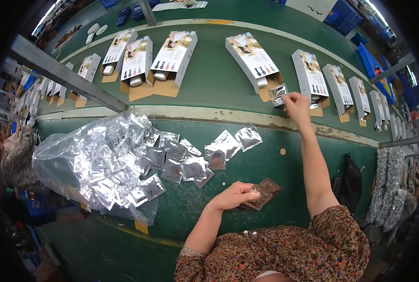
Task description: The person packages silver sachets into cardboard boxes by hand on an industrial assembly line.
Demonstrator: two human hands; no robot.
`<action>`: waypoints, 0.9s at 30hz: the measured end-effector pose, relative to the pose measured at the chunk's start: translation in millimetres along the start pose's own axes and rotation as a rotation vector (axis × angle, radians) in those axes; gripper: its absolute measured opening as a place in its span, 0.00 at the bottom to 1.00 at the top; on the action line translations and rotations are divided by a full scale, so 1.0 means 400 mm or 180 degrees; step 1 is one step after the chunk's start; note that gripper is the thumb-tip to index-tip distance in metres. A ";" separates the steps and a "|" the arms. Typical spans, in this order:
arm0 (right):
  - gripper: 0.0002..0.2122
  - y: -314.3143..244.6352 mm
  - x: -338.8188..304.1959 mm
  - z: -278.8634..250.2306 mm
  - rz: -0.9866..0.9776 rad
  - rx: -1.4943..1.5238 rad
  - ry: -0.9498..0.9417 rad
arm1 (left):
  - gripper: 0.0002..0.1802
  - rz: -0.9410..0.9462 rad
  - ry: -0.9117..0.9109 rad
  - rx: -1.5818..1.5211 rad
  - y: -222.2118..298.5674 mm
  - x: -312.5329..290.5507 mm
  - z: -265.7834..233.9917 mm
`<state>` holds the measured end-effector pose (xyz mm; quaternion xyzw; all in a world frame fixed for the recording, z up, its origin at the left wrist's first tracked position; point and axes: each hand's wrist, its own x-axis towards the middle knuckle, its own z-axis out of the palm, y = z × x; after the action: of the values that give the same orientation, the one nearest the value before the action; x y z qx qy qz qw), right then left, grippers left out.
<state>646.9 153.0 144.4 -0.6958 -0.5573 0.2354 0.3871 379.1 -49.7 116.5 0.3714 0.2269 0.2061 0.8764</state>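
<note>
My right hand (296, 106) reaches far forward, thumb and fingers pinching one silver foil sachet (278, 94). That sachet hangs by the open end of a white printed box (252, 55), close to its cardboard flap. Nearer to me, my left hand (234, 195) is closed on a small stack of sachets (266, 191), which look brownish from this side. To its left, loose foil sachets (194, 168) are strewn over the green table. They spill from a clear plastic bag (54, 157) full of more of them.
Several similar boxes (172, 49) stand along the green belt with brown flaps open; white objects show inside some. A worn pale ledge (190, 113) separates belt and table. A grey metal bar (71, 70) slants across the left. A black bag (351, 181) hangs at right.
</note>
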 end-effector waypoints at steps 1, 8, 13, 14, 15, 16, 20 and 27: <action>0.11 0.016 0.033 -0.005 0.0259 0.0043 -0.0116 | 0.15 -0.0003 -0.0010 -0.0002 0.002 -0.002 0.003; 0.10 -0.015 0.126 0.037 0.0254 0.1222 -0.0286 | 0.14 -0.0036 -0.0131 -0.0019 0.023 0.000 -0.001; 0.21 -0.081 -0.079 -0.003 -0.0583 -0.0790 0.0127 | 0.14 0.0047 0.0018 0.0117 0.028 -0.010 0.014; 0.22 -0.118 -0.136 0.012 -0.0415 -0.0374 -0.0426 | 0.14 0.0008 0.0002 0.0113 0.037 -0.011 0.014; 0.22 -0.168 -0.184 0.032 -0.0614 -0.0352 -0.0727 | 0.14 -0.0030 -0.0023 0.0111 0.043 -0.012 0.015; 0.21 -0.204 -0.214 0.041 -0.0859 -0.0749 -0.1016 | 0.14 -0.0027 -0.0025 0.0103 0.042 -0.011 0.017; 0.13 -0.168 -0.200 0.084 -0.0316 -0.0428 -0.1429 | 0.14 0.0154 -0.0019 0.0135 0.031 0.021 0.003; 0.10 -0.169 -0.152 0.066 -0.0448 0.0076 -0.1117 | 0.15 0.0157 -0.0223 0.0308 0.016 0.055 0.002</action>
<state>570.4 107.6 176.5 -0.5987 -0.6608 0.3320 0.3077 396.3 -34.3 116.6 0.4258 0.1966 0.2032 0.8595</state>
